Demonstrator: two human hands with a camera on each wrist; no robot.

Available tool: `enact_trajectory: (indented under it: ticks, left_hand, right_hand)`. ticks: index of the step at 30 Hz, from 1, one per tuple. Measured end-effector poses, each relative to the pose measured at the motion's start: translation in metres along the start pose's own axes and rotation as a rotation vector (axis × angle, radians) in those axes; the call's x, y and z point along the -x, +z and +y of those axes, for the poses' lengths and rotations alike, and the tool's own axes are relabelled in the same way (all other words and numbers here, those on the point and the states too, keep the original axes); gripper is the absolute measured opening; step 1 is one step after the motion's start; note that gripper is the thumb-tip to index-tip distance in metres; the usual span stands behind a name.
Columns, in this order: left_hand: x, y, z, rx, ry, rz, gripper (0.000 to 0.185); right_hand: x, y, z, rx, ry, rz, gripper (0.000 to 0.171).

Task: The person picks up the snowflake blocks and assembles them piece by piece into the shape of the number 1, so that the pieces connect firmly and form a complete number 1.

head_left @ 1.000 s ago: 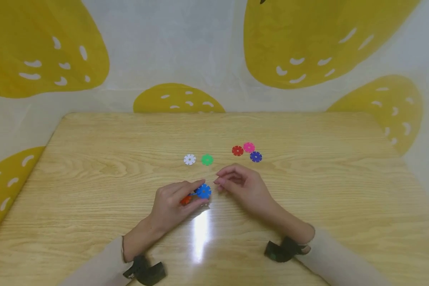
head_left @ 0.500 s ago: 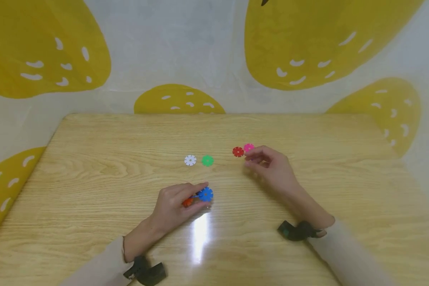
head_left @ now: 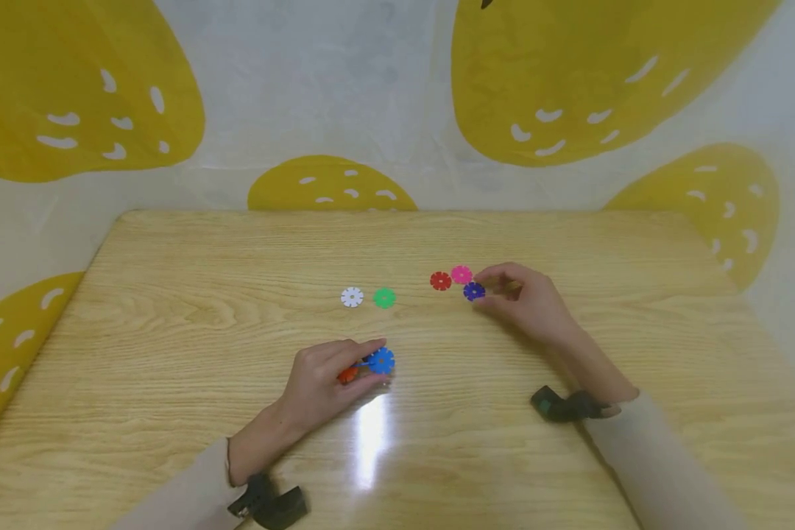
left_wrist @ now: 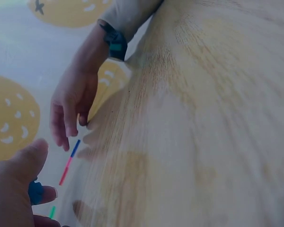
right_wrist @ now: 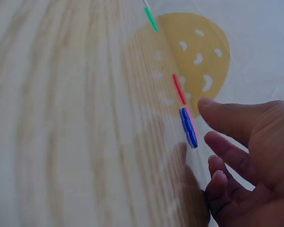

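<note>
Seven discs in all, as we count them from the head view: five loose on the bench (head_left: 172, 309), two in the left hand (head_left: 321, 383).

Loose ones, flat on the wood:
- white disc (head_left: 352, 297) and green disc (head_left: 384, 297), side by side, near centre
- red disc (head_left: 440, 280), pink disc (head_left: 461, 274), purple disc (head_left: 473, 291), a tight cluster to the right, touching or nearly so

Left hand rests on the bench and pinches a blue disc (head_left: 380, 360) with an orange disc (head_left: 347, 375) behind it, under the fingers. We read those two as slotted together, which would explain the hand holding them off-flat instead of laying them down; the joint itself is hidden.

Right hand (head_left: 526, 302) sits at the right edge of the cluster, fingers curled, tips at the purple disc. The right wrist view shows thumb and forefinger either side of that disc's edge with a small gap, so we'd call it closing in, not yet gripping. Discs lying flat leave only the rim to grab, hence the low side-on approach.

Counts: one of each colour, no duplicates. Two hands, both in view.
</note>
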State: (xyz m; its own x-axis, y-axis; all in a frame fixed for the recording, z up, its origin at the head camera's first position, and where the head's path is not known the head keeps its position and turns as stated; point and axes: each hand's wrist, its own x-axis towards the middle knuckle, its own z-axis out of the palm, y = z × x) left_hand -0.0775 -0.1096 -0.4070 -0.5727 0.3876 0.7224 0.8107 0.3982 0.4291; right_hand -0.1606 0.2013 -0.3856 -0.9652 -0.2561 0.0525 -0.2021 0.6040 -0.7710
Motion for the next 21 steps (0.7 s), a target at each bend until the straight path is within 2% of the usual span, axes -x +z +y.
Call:
enact_trajectory:
  ticks: [7,15,21]
  left_hand:
    - [0.001,0.0,-0.001,-0.006,0.006,-0.003,0.044]
    - [0.001,-0.001,-0.001,-0.018,0.005,-0.011,0.045]
    - [0.003,0.002,0.0,-0.02,0.008,-0.016,0.043]
  right_hand:
    - [0.002,0.01,0.004,-0.009,0.002,0.014,0.029]
    - [0.004,0.021,0.004,0.059,-0.099,0.076,0.029]
    - [0.009,0.023,0.003,0.091,-0.059,0.114,0.039]
